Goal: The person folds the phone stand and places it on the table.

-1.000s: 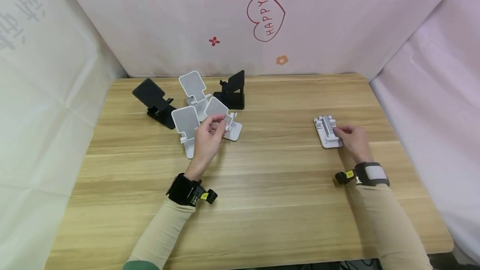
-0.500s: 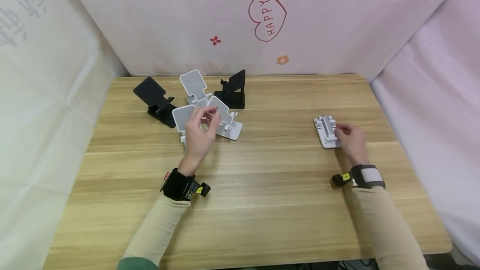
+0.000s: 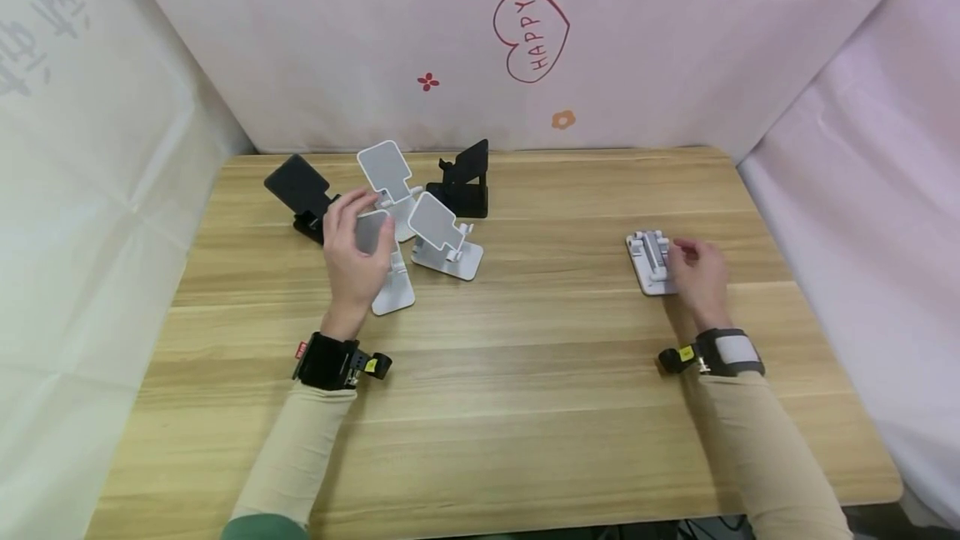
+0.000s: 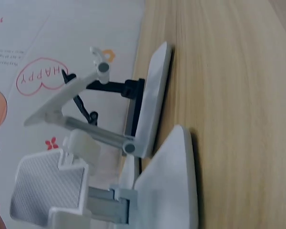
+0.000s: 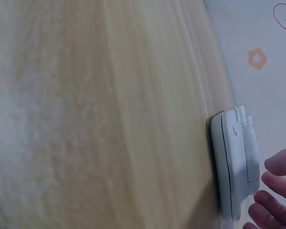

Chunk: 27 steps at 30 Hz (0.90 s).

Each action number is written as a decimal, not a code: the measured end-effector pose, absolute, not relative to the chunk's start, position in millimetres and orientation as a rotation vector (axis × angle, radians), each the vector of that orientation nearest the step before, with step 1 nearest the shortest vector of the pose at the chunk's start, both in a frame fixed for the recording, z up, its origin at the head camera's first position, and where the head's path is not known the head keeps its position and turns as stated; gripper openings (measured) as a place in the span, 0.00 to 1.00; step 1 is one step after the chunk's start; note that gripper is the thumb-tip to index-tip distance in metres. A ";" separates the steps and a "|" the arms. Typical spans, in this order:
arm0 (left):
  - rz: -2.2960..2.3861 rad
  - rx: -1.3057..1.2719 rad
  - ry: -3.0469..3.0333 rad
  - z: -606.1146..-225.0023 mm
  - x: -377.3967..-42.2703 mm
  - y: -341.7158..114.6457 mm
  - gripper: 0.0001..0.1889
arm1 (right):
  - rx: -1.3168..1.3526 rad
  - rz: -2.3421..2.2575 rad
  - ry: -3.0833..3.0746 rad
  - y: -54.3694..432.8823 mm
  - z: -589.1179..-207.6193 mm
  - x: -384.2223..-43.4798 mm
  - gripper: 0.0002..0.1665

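My left hand (image 3: pixel 356 261) hovers with curved, spread fingers around the upright plate of the front-left white phone stand (image 3: pixel 393 294). In the left wrist view that stand's grey-padded plate (image 4: pixel 50 186) is apart from the fingertips at the left edge. To its right is a second unfolded white phone stand (image 3: pixel 448 259); a third white phone stand (image 3: pixel 386 169) is behind. Far to the right, a folded white phone stand (image 3: pixel 651 263) lies flat. Beside it is my right hand (image 3: pixel 699 282), fingers loosely bent; the right wrist view shows a small gap between them and the stand.
A black phone stand (image 3: pixel 298 186) stands at the back left, another black phone stand (image 3: pixel 468 182) behind the white group. All are on a wooden table (image 3: pixel 525 390). A printed cloth (image 3: pixel 637 48) hangs along the table's back edge.
My left hand has moved left from the right-hand white phone stand to the front-left one. My right hand has shifted slightly beside the folded phone stand, which stays in place.
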<state>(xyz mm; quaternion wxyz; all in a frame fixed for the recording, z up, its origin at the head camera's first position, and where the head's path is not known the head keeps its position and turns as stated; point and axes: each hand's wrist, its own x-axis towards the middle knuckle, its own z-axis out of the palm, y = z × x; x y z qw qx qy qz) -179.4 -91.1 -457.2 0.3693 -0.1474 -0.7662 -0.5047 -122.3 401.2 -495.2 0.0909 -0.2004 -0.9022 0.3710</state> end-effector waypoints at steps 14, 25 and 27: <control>-1.430 -0.268 -2.049 -478.9 -180.8 -108.8 0.24 | -0.572 1.101 -2.593 398.3 -493.9 -125.9 0.28; -1.937 0.037 -2.126 -483.3 -179.5 -112.8 0.23 | -0.553 1.109 -2.526 394.4 -494.1 -124.9 0.25; -2.027 0.081 -2.099 -482.4 -180.2 -112.7 0.18 | -0.554 1.125 -2.506 394.8 -494.0 -124.4 0.25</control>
